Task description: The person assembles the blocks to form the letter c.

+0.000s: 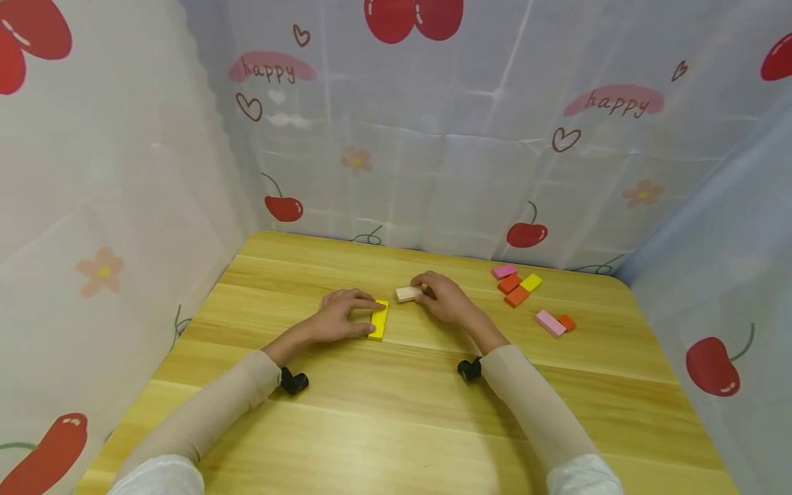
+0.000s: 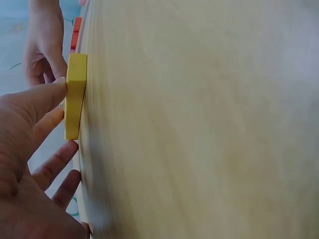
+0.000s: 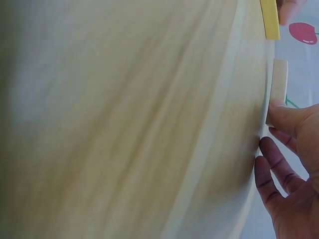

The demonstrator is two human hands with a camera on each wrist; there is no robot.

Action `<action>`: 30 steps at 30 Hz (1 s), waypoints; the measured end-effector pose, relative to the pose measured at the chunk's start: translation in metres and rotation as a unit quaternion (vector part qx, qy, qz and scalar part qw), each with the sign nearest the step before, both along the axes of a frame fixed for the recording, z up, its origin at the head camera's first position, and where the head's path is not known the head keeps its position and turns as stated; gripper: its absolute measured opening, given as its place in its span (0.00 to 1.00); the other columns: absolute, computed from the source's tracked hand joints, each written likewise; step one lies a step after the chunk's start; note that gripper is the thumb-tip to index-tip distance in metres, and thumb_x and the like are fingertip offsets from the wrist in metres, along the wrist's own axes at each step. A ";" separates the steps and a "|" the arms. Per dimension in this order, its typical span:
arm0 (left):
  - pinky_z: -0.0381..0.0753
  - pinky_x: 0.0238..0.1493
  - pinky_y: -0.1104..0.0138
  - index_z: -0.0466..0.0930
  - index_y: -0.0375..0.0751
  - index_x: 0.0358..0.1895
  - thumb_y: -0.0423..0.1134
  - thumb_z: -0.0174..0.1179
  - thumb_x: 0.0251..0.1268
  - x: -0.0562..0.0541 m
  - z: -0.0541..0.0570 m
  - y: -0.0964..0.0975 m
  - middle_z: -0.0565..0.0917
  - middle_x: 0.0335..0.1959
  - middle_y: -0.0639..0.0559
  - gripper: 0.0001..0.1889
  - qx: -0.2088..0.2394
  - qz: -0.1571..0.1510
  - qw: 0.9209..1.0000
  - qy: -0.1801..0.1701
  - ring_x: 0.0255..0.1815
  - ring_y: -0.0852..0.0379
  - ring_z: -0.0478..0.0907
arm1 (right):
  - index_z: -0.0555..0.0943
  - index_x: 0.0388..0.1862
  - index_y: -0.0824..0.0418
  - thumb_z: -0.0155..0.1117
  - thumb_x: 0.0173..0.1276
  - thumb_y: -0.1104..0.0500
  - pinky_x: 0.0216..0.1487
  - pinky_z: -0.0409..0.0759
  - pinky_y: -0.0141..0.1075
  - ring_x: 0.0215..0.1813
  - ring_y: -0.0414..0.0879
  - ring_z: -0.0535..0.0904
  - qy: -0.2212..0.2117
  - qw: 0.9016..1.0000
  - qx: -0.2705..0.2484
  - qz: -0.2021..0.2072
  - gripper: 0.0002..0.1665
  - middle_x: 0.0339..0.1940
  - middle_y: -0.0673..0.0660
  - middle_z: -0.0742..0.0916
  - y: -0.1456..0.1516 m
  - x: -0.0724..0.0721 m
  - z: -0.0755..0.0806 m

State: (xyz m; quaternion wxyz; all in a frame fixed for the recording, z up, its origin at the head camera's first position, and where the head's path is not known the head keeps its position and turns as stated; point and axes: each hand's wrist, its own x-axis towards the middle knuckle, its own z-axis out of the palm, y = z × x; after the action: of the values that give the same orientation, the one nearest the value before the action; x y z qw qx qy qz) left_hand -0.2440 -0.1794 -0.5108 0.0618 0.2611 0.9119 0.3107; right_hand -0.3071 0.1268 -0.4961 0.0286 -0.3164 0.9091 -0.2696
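Observation:
A long yellow block [image 1: 379,322] lies on the wooden table near the middle. My left hand [image 1: 339,317] holds it from the left, thumb by its near end and index finger toward its far end. In the left wrist view the thumb of the left hand [image 2: 30,144] meets the yellow block [image 2: 76,97] near one end. Just to the right and slightly farther back is a plain wood-coloured block [image 1: 406,294]. Its right end is pinched between thumb and fingers of my right hand [image 1: 447,300]. In the right wrist view a gap separates the plain block [image 3: 279,82] from the yellow one.
At the back right lie a pink block [image 1: 504,271], orange blocks [image 1: 516,296] and a small yellow block [image 1: 531,282]. Nearer, another pink block [image 1: 550,323] touches a small orange one [image 1: 566,322]. Printed curtains [image 1: 421,185] surround the table [image 1: 346,426] at the back and sides.

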 end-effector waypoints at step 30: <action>0.52 0.77 0.33 0.84 0.64 0.71 0.55 0.71 0.71 -0.001 -0.003 0.002 0.78 0.75 0.52 0.26 0.011 0.006 1.000 -0.010 0.78 0.40 0.68 | 0.84 0.65 0.61 0.65 0.82 0.59 0.61 0.85 0.52 0.55 0.57 0.85 0.019 0.999 0.026 0.022 0.17 0.61 0.61 0.88 -0.024 -0.006 0.002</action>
State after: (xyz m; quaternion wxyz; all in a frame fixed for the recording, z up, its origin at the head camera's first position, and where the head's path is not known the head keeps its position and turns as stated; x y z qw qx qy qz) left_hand -0.2451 -0.1775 -0.5135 0.0659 0.2533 0.9091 0.3240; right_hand -0.3133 0.1030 -0.4939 0.0254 -0.3401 0.9090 -0.2395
